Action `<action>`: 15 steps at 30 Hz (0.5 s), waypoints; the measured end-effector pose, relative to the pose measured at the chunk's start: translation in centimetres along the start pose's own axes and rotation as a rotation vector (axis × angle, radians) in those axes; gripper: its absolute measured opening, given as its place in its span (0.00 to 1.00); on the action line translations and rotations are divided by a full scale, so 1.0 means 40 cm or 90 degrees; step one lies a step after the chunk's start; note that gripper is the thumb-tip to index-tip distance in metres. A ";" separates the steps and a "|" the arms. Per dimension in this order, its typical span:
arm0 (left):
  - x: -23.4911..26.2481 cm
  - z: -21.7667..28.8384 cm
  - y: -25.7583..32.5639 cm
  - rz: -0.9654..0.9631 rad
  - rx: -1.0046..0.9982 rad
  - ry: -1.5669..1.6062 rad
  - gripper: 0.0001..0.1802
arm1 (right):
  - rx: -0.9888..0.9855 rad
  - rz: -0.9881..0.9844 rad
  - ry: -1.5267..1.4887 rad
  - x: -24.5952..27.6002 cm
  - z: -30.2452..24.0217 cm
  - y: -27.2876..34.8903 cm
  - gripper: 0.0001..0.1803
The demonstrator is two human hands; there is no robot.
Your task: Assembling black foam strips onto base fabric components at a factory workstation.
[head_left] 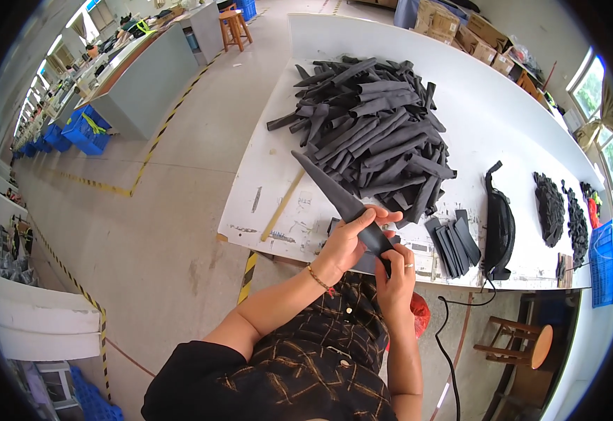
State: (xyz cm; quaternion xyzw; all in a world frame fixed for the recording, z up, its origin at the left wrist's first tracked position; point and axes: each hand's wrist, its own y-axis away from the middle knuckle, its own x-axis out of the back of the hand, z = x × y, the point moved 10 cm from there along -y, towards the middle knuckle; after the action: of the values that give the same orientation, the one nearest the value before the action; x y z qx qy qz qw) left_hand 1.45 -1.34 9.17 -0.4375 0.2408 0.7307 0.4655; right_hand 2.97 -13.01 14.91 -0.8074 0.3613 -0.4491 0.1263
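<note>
A long, dark grey fabric piece (339, 198), tapering to a point at its far left end, is held up over the table's front edge. My left hand (352, 242) grips it around the middle, thumb on top and fingers partly spread beneath. At its near end my right hand (395, 274) pinches the piece between thumb and fingers. Beyond my hands a large heap of similar dark fabric pieces (384, 130) covers much of the white table (250, 203). Right of my hands lie several flat dark strips (454, 245), and past them a black curved pouch-like item (499, 224).
A wooden ruler-like strip (283, 205) lies on the table's left part. Bunched black pieces (549, 210) sit at the far right, near a blue basket (604, 263). A black cable (448, 344) hangs to the floor by a wooden stool (520, 342). Cardboard boxes (436, 21) stand behind the table.
</note>
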 end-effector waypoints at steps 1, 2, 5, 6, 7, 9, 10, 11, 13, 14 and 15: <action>0.004 0.001 0.000 0.009 -0.007 -0.005 0.13 | -0.003 -0.002 -0.005 0.000 0.005 -0.006 0.14; 0.007 0.002 0.000 0.018 -0.014 -0.010 0.13 | -0.005 -0.001 -0.004 0.003 0.003 -0.004 0.14; 0.002 0.033 0.004 0.060 0.002 0.015 0.13 | 0.026 0.025 0.010 0.002 -0.026 -0.002 0.13; 0.008 0.044 0.006 0.091 0.008 0.032 0.13 | 0.027 0.023 0.008 0.002 -0.029 0.005 0.13; 0.026 0.056 0.007 0.117 0.012 0.056 0.14 | 0.019 0.033 0.016 0.007 -0.027 0.010 0.12; 0.033 0.050 0.000 0.090 -0.004 0.057 0.14 | 0.010 0.041 0.024 0.011 -0.025 0.011 0.12; 0.025 0.047 -0.004 0.062 -0.017 0.058 0.15 | 0.034 0.050 0.039 0.015 -0.032 0.009 0.11; 0.034 0.042 -0.004 0.086 -0.034 0.051 0.15 | 0.058 0.059 0.053 0.018 -0.040 0.007 0.11; 0.029 0.034 0.000 0.094 -0.029 0.045 0.15 | 0.073 0.075 0.053 0.014 -0.043 0.000 0.11; 0.030 0.032 0.002 0.103 -0.026 0.040 0.15 | 0.089 0.089 0.052 0.017 -0.049 0.000 0.11; 0.031 0.037 0.001 0.104 -0.027 0.040 0.15 | 0.090 0.088 0.051 0.018 -0.053 -0.002 0.11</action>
State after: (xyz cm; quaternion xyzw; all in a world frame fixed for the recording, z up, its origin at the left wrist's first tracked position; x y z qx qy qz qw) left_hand 0.57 0.33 8.84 -0.4487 0.2743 0.7572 0.3873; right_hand 1.53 -13.18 16.60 -0.7509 0.3886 -0.4954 0.1992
